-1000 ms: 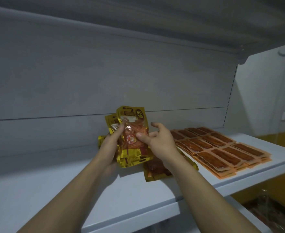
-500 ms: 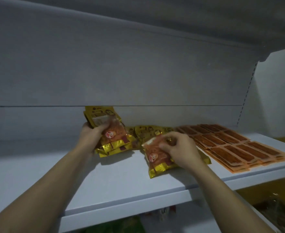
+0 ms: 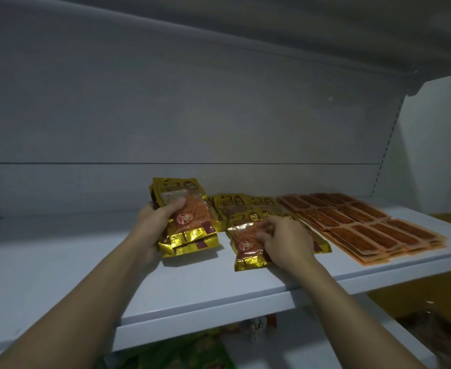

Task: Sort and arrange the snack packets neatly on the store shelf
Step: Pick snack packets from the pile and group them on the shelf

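Dim white shelf (image 3: 59, 275). I log the left hand (image 3: 152, 222) gripping a tilted stack of gold packets (image 3: 192, 225), thumb across its front. The right hand (image 3: 285, 241), fingers curled, pinches a single gold packet (image 3: 245, 249) lying flat beneath it. Orange packets (image 3: 365, 225) lie in rows right of both hands.

View: one head camera, worn by the person.
Facing: forward and slightly down, at the shelf (image 3: 59, 275) and its back panel (image 3: 219, 115).
Nearness: arm's reach; forearms enter from the bottom edge.
Centre: left hand (image 3: 151, 225) gripping the gold packet stack (image 3: 189, 225), right hand (image 3: 285, 241) grasping a gold packet (image 3: 245, 246), near the shelf's front edge.
Top: underside of the upper shelf (image 3: 299, 30).
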The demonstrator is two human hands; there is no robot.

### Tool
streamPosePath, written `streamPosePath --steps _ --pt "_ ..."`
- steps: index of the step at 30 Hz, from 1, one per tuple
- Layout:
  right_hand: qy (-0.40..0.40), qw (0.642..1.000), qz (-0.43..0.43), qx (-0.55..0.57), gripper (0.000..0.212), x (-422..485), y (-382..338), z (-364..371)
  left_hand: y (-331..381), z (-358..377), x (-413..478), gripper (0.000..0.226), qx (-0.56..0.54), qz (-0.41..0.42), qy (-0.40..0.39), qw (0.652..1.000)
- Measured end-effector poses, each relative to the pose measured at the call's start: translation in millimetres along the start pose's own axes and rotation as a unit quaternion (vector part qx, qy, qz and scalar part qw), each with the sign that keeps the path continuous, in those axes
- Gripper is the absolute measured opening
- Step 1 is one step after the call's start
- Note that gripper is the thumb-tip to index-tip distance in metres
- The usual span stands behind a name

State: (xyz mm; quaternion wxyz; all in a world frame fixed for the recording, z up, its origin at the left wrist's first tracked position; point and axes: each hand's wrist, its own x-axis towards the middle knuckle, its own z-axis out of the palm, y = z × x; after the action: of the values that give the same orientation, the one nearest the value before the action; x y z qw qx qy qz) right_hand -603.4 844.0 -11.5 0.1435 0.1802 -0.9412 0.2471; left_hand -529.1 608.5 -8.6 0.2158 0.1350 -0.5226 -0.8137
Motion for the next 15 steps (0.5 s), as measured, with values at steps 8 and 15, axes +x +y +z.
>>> streamPosePath --steps 8,15 --pt "0.103 0.991 -0.062 0.051 0.034 -13 -19 -5 2 7 -13 0.041 0.038 0.011 -0.025 0.999" --pt "-0.048 0.935 -0.024 0.350 0.070 0 -78 -6 10 26 -33 0.039 0.124 0.044 -0.047 0.990"
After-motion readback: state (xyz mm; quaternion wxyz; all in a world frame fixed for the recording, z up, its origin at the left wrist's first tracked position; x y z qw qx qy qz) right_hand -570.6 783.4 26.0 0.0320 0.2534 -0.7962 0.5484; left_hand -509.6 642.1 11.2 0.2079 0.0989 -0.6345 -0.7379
